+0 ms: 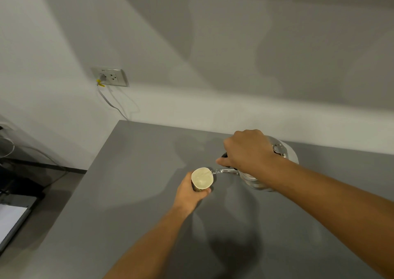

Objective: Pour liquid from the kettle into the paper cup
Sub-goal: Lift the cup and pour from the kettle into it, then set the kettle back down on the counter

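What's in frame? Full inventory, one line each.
cup: 1, cream inside, patterned wall, on the table, held upright
kettle: 1, steel, tilted, spout at the cup's rim, thin stream running in
table: 1, grey, fills the lower frame
socket: 1, grey plate, on the white wall, upper left
cable: 1, grey, yellow tag, plugged into the socket, drops behind the table
left hand: 1, wrapped round the cup
right hand: 1, gripping the kettle's handle

Grey countertop against shadowed white wall bearing a socket plate
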